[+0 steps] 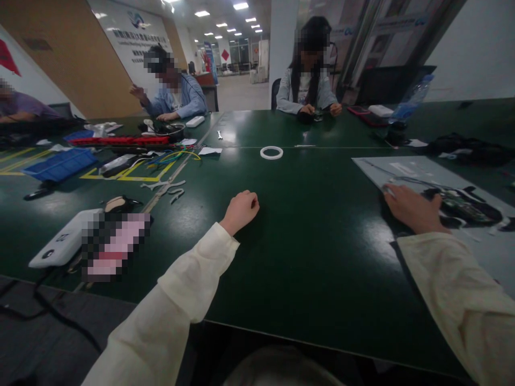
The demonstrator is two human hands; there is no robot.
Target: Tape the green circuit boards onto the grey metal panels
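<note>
My left hand [241, 211] rests on the green table [306, 241] near the middle, its fingers curled into a loose fist with nothing visible in it. At the right, my right hand [416, 208] lies palm down with its fingers stretched forward over the left edge of a grey mat [493, 252]. Just right of that hand, a dark device with exposed circuit parts [469, 206] and cables lies on the mat. A white ring [271, 153] lies flat on the table, beyond my left hand and apart from it.
At the left are a white power bank [66, 238], a pink phone-like item [118, 246], a blue tray [60, 163] and tangled wires. A small wrench [220, 135] lies farther back. Two people sit across the table; another is at the far left. A bottle [412, 99] stands back right.
</note>
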